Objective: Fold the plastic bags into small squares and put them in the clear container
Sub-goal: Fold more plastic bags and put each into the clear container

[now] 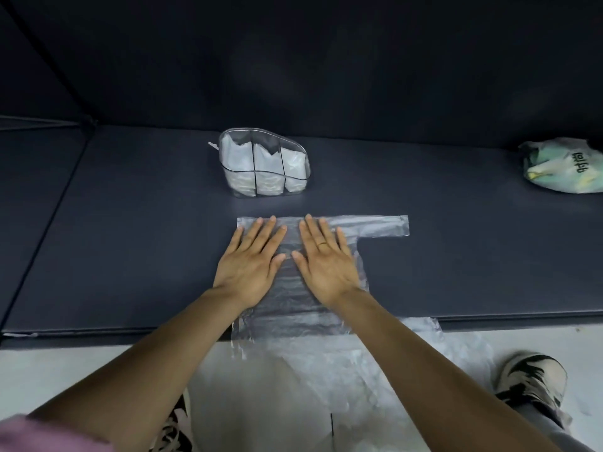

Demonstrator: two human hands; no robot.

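Note:
A clear plastic bag (375,226) lies flat on the dark mat (130,230), its handle strip reaching right and its lower part hanging over the mat's front edge. My left hand (251,262) and my right hand (326,262) press flat on the bag side by side, fingers straight and spread. The clear container (264,166) stands just beyond my fingertips, divided into compartments that hold folded bags.
A bundled green and white bag (561,166) sits at the far right of the mat. Below the mat's front edge (98,331) is pale floor (65,370), with a shoe (532,376) at the right. A dark wall stands behind the mat.

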